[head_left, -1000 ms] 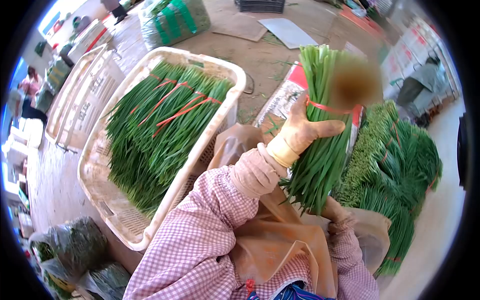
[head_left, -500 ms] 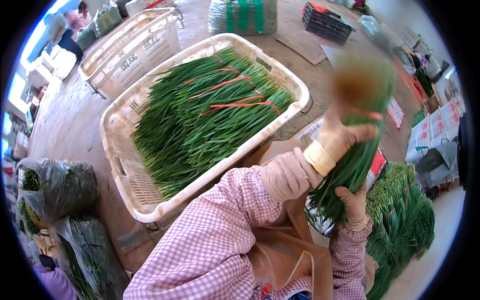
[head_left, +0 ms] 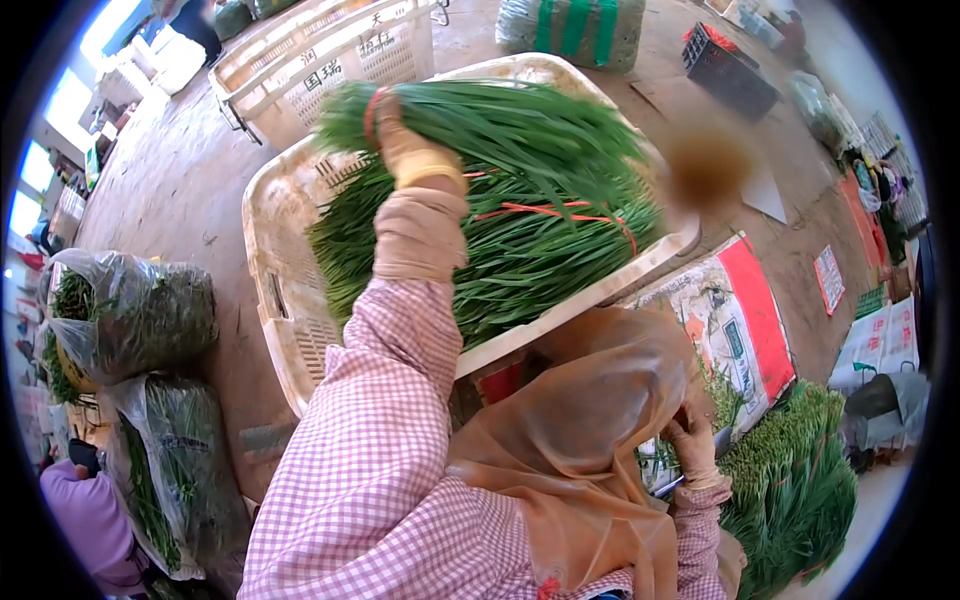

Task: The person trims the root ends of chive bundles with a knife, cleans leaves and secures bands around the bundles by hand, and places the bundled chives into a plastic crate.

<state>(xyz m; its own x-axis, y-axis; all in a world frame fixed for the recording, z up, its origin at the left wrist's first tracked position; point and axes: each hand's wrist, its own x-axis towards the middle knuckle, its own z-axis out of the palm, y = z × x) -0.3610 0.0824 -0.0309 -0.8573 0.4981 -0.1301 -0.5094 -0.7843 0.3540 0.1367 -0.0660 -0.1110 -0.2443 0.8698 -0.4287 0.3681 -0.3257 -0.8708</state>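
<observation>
My left hand [head_left: 396, 135] is closed round one end of a bundle of green chives [head_left: 500, 115], near the red band tied about it. The bundle lies sideways over a white plastic crate [head_left: 285, 345], its leaf ends pointing right and blurred. Beneath it, more chive bundles [head_left: 520, 270] with red bands fill much of the crate. Low on the right, my right hand [head_left: 690, 440] is beside the brown apron [head_left: 570, 420], fingers loosely bent and apart. Some loose greens lie near it, and I see nothing held in it.
A pile of chives [head_left: 790, 490] lies at the right, by a red-and-white printed sheet [head_left: 755, 320]. Plastic-wrapped greens [head_left: 140, 315] stand on the left. Behind are another white crate [head_left: 340, 75], a green-taped bale [head_left: 570, 30] and a black crate [head_left: 730, 75]. A person in purple [head_left: 90, 520] is lower left.
My left hand has carried the chive bundle from the right side to above the crate, turning it sideways. My right hand has let go of the bundle and stays low. The view has shifted.
</observation>
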